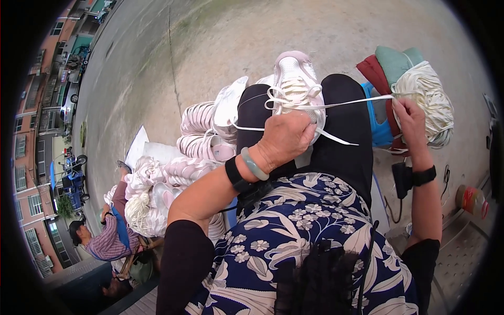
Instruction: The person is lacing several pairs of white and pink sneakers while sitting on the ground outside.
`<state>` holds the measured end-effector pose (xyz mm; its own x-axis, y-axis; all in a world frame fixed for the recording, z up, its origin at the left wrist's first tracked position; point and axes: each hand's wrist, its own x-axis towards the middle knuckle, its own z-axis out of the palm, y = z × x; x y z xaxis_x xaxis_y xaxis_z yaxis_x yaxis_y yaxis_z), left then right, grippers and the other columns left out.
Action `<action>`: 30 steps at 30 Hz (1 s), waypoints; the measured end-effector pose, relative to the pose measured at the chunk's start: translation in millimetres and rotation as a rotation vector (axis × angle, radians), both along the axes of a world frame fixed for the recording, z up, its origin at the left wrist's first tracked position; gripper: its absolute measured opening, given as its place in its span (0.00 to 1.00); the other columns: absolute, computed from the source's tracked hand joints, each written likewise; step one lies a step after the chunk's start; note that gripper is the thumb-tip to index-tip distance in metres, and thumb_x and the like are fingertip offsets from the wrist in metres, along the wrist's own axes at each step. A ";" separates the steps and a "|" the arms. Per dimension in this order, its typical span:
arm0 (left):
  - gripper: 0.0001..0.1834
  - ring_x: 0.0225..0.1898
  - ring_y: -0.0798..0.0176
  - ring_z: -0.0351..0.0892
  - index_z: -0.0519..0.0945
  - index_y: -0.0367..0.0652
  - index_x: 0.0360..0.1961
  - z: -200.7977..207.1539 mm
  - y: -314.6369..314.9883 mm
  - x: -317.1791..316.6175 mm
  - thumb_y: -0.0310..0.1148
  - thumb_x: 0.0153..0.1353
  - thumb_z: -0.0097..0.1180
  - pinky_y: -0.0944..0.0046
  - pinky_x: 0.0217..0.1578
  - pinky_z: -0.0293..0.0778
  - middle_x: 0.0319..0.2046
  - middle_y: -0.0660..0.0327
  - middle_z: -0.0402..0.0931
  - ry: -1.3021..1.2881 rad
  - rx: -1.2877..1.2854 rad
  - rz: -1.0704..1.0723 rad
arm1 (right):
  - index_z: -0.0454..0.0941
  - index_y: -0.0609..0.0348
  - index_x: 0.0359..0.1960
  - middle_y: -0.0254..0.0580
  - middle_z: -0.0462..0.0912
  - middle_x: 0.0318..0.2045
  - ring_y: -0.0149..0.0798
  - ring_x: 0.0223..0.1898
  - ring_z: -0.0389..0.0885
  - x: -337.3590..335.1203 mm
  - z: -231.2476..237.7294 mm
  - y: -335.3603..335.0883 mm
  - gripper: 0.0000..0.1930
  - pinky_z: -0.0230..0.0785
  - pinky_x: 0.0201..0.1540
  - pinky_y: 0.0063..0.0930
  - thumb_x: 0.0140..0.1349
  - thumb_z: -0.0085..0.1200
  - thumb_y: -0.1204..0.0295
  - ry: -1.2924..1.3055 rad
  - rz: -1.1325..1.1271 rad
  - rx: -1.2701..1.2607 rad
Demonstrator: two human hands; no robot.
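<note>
Far beyond the left hand, a co-worker in a striped top (108, 240) is sitting beside a pile of pale shoes (157, 191), and nearer that hand more pink-and-white shoes (207, 128) are standing in stacked rows.

The left hand (286, 137) is curling into a closed fist over the near end of a white lace-up shoe (297, 84); its fingertips are hidden, so whether it is gripping the shoe or a lace I cannot tell. The shoe itself is resting on the lap just ahead of that hand, toe pointing away, loose loops showing across its front.

From the shoe, a flat white lace (357, 101) is stretching straight to the right hand (408, 113), which is pinching it between thumb and fingers, nearly closed. Just past that hand, a bundle of white laces (429, 97) is lying against folded green cloth (397, 63); a jar (472, 201) is lying nearer the body.

Lacing seems to be the step in hand, the strand being held taut. The next move would be calling for a steady shoe and an even pull, without snagging those loops.
</note>
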<state>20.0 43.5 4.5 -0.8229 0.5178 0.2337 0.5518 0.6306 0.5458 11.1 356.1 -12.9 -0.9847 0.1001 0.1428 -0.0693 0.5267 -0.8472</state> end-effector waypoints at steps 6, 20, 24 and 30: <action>0.09 0.15 0.68 0.72 0.75 0.34 0.28 -10.4 15.4 2.5 0.30 0.58 0.52 0.67 0.17 0.67 0.14 0.59 0.73 -0.438 0.217 0.089 | 0.73 0.55 0.25 0.25 0.65 0.15 0.20 0.13 0.58 5.3 -14.5 -60.5 0.11 0.51 0.15 0.16 0.62 0.52 0.64 -0.573 -0.032 -1.006; 0.07 0.09 0.75 0.65 0.71 0.36 0.31 -9.8 27.0 -1.7 0.29 0.62 0.47 0.75 0.09 0.59 0.16 0.63 0.71 -0.895 0.427 0.271 | 0.73 0.58 0.29 0.34 0.79 0.24 0.23 0.21 0.77 -4.8 -8.6 -109.8 0.04 0.72 0.25 0.17 0.60 0.51 0.72 -0.631 0.180 -0.998; 0.06 0.09 0.75 0.65 0.71 0.36 0.32 -6.7 25.8 -1.8 0.28 0.62 0.46 0.75 0.10 0.60 0.16 0.63 0.71 -0.944 0.470 0.261 | 0.74 0.58 0.29 0.34 0.79 0.24 0.23 0.21 0.77 -5.5 -8.3 -109.9 0.04 0.72 0.25 0.17 0.60 0.52 0.72 -0.625 0.190 -0.992; 0.04 0.10 0.74 0.66 0.71 0.34 0.33 -2.8 25.3 0.5 0.25 0.60 0.46 0.73 0.10 0.62 0.16 0.63 0.71 -0.912 0.544 0.277 | 0.74 0.59 0.30 0.34 0.79 0.24 0.23 0.22 0.77 -9.6 -10.4 -115.4 0.04 0.70 0.24 0.15 0.60 0.52 0.73 -0.564 0.149 -0.998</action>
<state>20.5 68.8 1.7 -0.8746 0.3003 -0.3807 -0.3243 0.2214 0.9197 1.5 240.7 -23.3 -0.8950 -0.2013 -0.3981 0.4458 -0.3760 -0.8123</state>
